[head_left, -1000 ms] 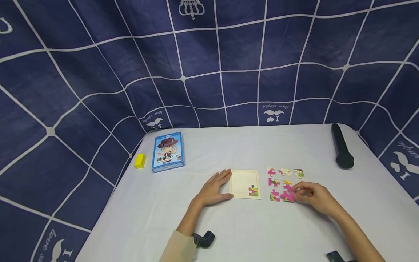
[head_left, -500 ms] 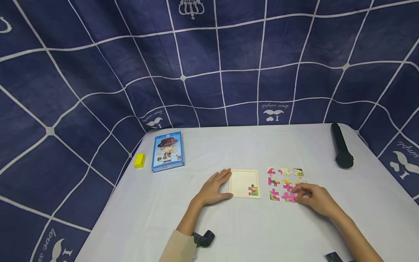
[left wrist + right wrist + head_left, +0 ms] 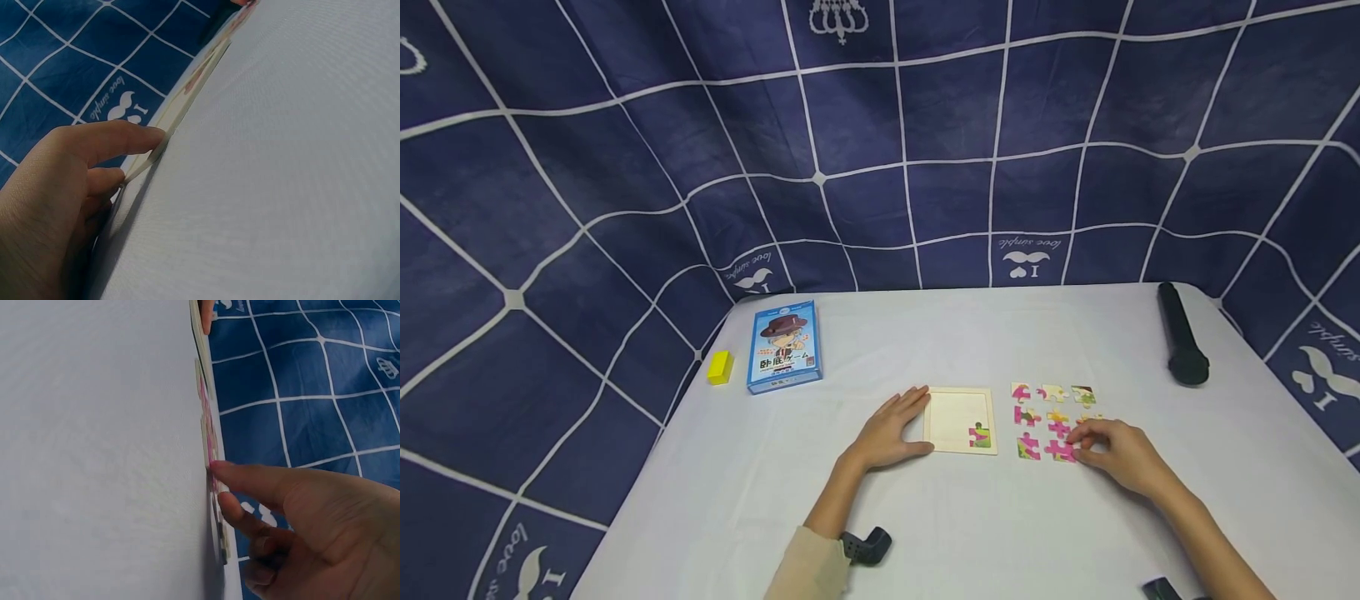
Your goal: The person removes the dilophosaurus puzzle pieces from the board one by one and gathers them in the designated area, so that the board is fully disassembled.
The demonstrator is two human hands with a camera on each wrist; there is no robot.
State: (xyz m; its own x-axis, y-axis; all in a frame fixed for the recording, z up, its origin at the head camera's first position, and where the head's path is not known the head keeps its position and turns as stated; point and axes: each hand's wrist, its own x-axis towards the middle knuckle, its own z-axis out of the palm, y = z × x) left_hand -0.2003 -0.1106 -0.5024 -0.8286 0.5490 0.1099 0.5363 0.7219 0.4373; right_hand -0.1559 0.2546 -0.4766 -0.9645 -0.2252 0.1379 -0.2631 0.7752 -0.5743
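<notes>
In the head view my left hand (image 3: pixel 891 432) rests at the left side of a square wooden puzzle tray (image 3: pixel 928 421), its fingers extended and the thumb near the lower corner. One pink and green puzzle piece (image 3: pixel 980 437) lies in the tray's lower right corner. My right hand (image 3: pixel 1112 450) pinches a pink puzzle piece (image 3: pixel 1057 451) at its right edge, low over the table. Up close in the right wrist view, the thumb and fingers (image 3: pixel 231 472) meet the row of flat pieces. The left wrist view shows fingers (image 3: pixel 140 139) on the tray's edge (image 3: pixel 195 94).
Several loose puzzle pieces (image 3: pixel 1027 416) lie in rows right of the tray. A blue game box (image 3: pixel 785 346) and a yellow block (image 3: pixel 720 367) stand at the left. A black microphone (image 3: pixel 1183 337) lies at the far right. A blue curtain (image 3: pixel 947 200) hangs behind the white table (image 3: pixel 910 333).
The pink piece under my right hand has shifted slightly downward, away from the piece above it, then a little left. My left hand and the tray hold still.
</notes>
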